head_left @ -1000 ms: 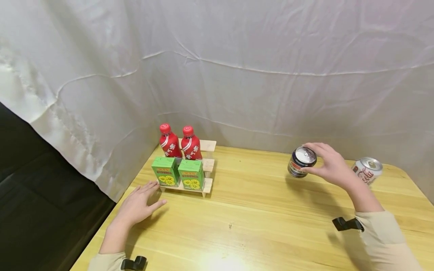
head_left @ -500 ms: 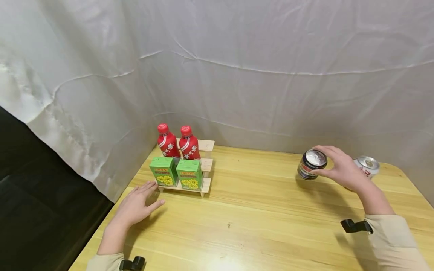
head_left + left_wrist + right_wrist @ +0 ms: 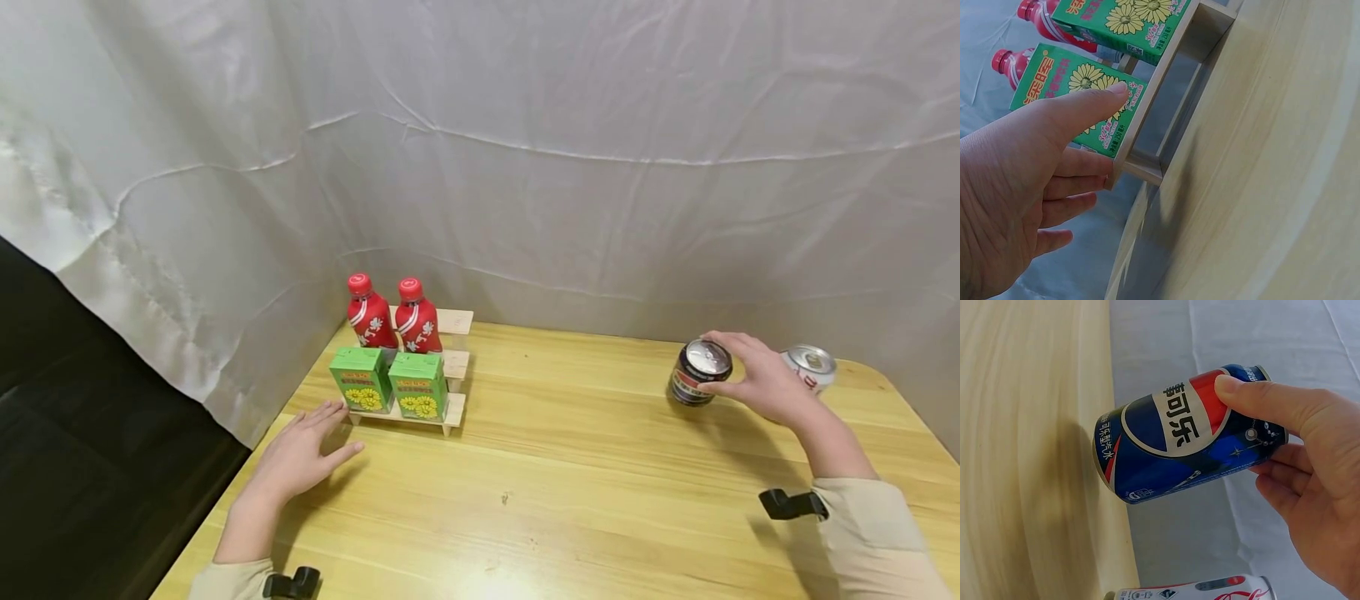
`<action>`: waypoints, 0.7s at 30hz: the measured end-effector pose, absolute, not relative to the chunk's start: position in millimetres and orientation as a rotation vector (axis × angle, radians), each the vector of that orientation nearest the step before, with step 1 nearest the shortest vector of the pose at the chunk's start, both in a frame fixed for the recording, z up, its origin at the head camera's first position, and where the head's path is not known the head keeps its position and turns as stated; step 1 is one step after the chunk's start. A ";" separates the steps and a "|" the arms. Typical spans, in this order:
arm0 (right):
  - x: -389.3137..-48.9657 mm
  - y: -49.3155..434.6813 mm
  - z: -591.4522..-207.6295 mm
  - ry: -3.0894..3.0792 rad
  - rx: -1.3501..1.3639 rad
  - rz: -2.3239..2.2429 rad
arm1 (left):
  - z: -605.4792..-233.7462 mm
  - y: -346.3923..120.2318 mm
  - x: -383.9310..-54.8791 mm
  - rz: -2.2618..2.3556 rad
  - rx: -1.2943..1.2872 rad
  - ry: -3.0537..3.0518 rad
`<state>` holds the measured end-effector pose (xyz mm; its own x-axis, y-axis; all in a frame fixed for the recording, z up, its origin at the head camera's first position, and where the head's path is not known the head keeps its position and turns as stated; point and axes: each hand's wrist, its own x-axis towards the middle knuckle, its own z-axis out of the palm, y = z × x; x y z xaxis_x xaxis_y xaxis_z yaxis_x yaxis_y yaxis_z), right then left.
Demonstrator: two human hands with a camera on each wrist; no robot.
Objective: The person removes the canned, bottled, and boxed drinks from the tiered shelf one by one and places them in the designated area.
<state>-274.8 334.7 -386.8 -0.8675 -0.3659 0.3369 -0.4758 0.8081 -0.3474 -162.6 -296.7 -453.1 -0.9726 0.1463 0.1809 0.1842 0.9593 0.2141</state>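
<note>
My right hand (image 3: 761, 379) grips a dark blue soda can (image 3: 701, 372) near its top, thumb on one side and fingers behind. In the right wrist view the blue can (image 3: 1179, 428) shows a red, white and blue emblem, its base close over the table. Just right of it stands a white cola can (image 3: 812, 367), partly behind my hand. My left hand (image 3: 300, 454) lies with fingers extended at the left end of a small wooden tiered rack (image 3: 459, 367). Its fingertips are right at the front step, beside a green drink carton (image 3: 1079, 94).
Two green cartons, including the right one (image 3: 420, 386), stand on the rack's front step. Behind them are two red bottles, left (image 3: 371, 318) and right (image 3: 418, 321). Pale cloth (image 3: 570, 233) hangs along the back and left of the wooden table (image 3: 570, 492).
My right hand has carried the blue can to the right and down, nearer the white can and the table. The left hand stays in place at the rack.
</note>
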 end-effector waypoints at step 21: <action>-280.0 344.4 -398.8 -2.768 0.674 0.643 | -453.1 -296.8 -162.7 -0.356 -0.253 -2.944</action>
<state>-280.0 344.4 -398.8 -0.8704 -0.3837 0.3084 -0.4803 0.7991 -0.3616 -162.7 -296.8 -453.1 -0.9720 0.1475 0.1832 0.1869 0.9572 0.2209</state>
